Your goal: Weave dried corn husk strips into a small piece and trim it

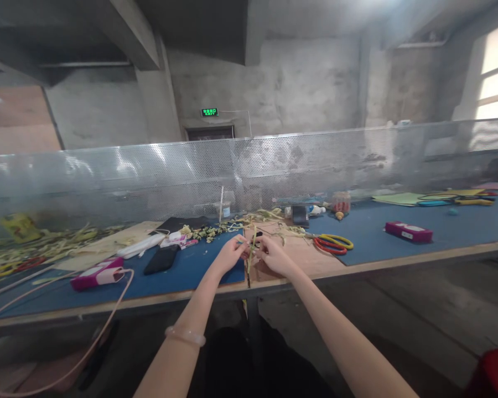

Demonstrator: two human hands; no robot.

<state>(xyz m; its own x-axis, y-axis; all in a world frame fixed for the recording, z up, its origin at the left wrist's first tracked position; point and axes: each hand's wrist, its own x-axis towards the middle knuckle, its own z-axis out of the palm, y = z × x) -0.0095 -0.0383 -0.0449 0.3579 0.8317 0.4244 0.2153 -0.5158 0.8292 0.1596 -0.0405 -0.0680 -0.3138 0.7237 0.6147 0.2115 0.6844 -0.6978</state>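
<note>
Both hands meet over the front of the workbench, around a thin yellow-green strip [251, 258] of what looks like dried plant fibre or ribbon. My left hand [232, 253] has its fingers closed at the strip's left side. On the other side my right hand [273, 255] pinches it with bent fingers. The strip stands roughly upright, its top poking above the fingers and its lower end hanging toward the bench edge. Fingertips hide its middle. Under the hands lies a brown board [315, 268]. To the right rest scissors with red and yellow handles [334, 243].
Left on the blue bench top [207, 271] are a black phone [161, 258], a magenta box [93, 276] with a cable, and heaped strips [74, 243]. Another magenta box [409, 231] and a jar [341, 203] stand right. A perforated metal screen [265, 166] runs behind.
</note>
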